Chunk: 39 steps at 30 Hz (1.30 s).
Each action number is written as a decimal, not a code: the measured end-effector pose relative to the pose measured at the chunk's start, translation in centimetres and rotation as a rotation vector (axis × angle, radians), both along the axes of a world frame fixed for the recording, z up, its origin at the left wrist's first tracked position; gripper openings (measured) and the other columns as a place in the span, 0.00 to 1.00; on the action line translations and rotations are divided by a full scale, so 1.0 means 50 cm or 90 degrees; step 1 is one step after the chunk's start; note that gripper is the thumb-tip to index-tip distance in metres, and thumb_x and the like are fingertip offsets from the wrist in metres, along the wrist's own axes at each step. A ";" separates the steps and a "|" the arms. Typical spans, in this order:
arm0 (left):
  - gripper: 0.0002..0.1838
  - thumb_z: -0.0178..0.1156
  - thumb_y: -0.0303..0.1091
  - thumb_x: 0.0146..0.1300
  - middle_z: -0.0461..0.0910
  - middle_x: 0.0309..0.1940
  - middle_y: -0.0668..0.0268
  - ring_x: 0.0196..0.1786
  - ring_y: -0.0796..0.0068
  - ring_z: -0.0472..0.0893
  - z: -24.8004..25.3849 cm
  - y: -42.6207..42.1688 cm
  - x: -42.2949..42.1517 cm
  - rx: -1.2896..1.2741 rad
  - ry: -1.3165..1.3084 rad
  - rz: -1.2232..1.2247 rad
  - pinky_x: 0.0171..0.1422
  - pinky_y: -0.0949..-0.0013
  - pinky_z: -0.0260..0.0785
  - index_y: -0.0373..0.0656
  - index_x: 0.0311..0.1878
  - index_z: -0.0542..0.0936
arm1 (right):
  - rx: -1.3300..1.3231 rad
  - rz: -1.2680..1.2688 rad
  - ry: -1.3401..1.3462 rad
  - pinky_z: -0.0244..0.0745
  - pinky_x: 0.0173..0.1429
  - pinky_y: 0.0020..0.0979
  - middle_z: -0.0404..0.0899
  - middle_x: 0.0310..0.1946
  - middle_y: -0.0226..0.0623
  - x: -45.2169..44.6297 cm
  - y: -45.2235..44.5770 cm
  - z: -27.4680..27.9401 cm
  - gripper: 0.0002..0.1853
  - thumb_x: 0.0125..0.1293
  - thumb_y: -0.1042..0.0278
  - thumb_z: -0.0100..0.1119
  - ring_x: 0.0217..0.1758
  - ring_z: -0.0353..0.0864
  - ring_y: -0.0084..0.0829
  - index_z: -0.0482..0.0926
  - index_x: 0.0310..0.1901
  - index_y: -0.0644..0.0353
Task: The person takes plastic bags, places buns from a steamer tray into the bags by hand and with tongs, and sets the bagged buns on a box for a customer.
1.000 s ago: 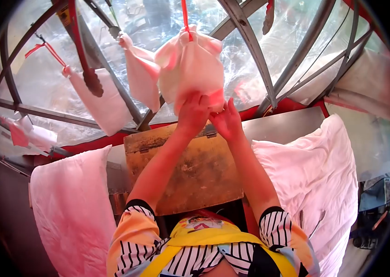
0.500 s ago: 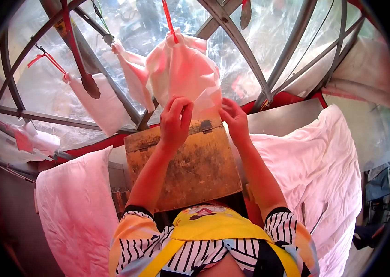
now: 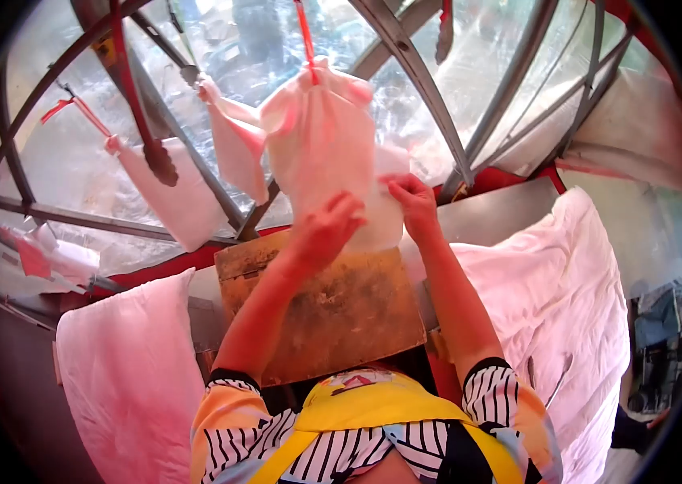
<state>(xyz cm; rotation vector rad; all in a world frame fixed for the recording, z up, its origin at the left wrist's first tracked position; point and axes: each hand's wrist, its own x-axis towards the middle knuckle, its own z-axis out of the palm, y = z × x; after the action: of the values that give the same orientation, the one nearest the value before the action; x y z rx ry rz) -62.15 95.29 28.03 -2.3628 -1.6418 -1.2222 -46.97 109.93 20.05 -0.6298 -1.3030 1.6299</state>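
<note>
At the hanging white bags [image 3: 321, 145], I watch the right hand [image 3: 418, 208], fingers [image 3: 397, 185] bent at one edge, and left hand [image 3: 322, 233], curled low in front; whether either grips, I cannot tell. Below: wooden box [image 3: 341, 310], yellow apron [image 3: 377, 413], its print [image 3: 364, 377] illegible.

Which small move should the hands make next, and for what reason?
Perhaps the right hand should draw the loose white bag gently away: it seems to pinch that bag's edge, and the other side appears to meet the bundle hanging from the red tie.

Prob. stall w/ hung bags [image 3: 318, 141], tongs [image 3: 161, 164]
</note>
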 end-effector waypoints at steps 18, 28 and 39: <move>0.10 0.61 0.34 0.60 0.74 0.21 0.73 0.26 0.86 0.70 -0.113 0.139 0.594 -0.703 -0.268 -0.494 0.33 0.79 0.62 0.37 0.29 0.79 | -0.150 -0.239 0.022 0.70 0.56 0.27 0.78 0.48 0.32 0.795 -0.364 0.007 0.20 0.59 0.78 0.59 0.49 0.76 0.23 0.75 0.55 0.68; 0.10 0.59 0.32 0.62 0.72 0.22 0.72 0.27 0.85 0.71 -0.171 0.028 1.003 -0.793 -0.458 -0.563 0.33 0.78 0.62 0.39 0.27 0.74 | -0.095 -0.340 -0.070 0.69 0.55 0.25 0.79 0.45 0.29 1.154 -0.501 -0.035 0.17 0.60 0.78 0.58 0.48 0.75 0.18 0.77 0.52 0.66; 0.07 0.59 0.28 0.62 0.76 0.23 0.69 0.25 0.82 0.74 -0.205 -0.029 1.273 -0.926 -0.339 -0.552 0.31 0.79 0.64 0.36 0.28 0.76 | -0.091 -0.432 0.015 0.70 0.53 0.24 0.79 0.47 0.30 1.373 -0.561 -0.046 0.04 0.59 0.81 0.59 0.45 0.76 0.20 0.78 0.36 0.63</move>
<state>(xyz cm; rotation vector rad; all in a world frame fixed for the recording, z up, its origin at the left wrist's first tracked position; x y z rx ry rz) 1.48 93.84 17.78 -4.2740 -2.1380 -0.6661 21.66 81.86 17.75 -1.0062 -0.8232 1.1600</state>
